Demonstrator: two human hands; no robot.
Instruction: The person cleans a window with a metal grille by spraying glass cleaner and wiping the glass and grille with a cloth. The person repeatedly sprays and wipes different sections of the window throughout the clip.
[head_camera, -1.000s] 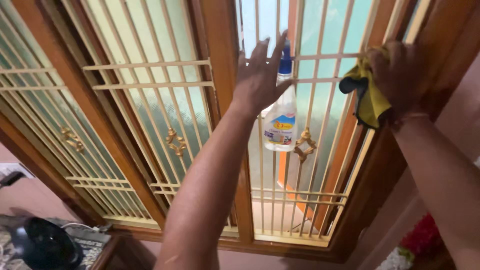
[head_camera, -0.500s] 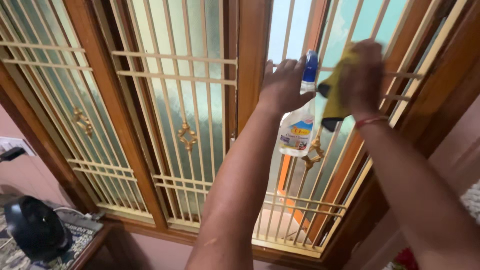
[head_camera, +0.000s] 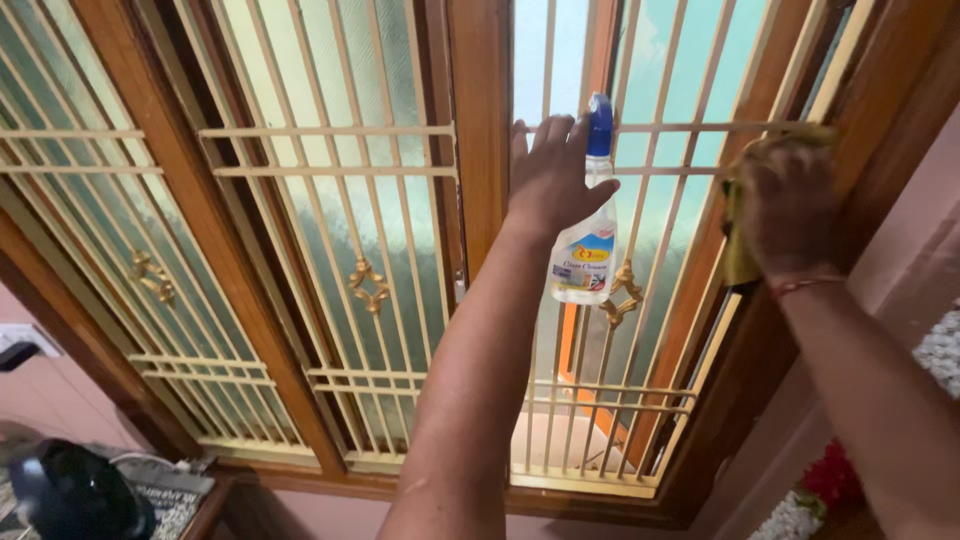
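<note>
Near the upper middle of the frame the left hand (head_camera: 552, 180) wraps around the neck of a clear spray bottle (head_camera: 588, 240) with a blue nozzle, fingers curled over the top and thumb pressed against its side; the bottle hangs upright in front of the cream metal window grille (head_camera: 330, 180). At the upper right the right hand (head_camera: 788, 205) is closed on a yellow cloth (head_camera: 740, 255), pressing it against the wooden window frame (head_camera: 880, 120) just beside the grille bars. Frosted greenish glass shows behind the grille. In the lower left corner a dark rounded object (head_camera: 70, 492) sits on a patterned surface, and red flowers (head_camera: 830, 475) show at the lower right.
</note>
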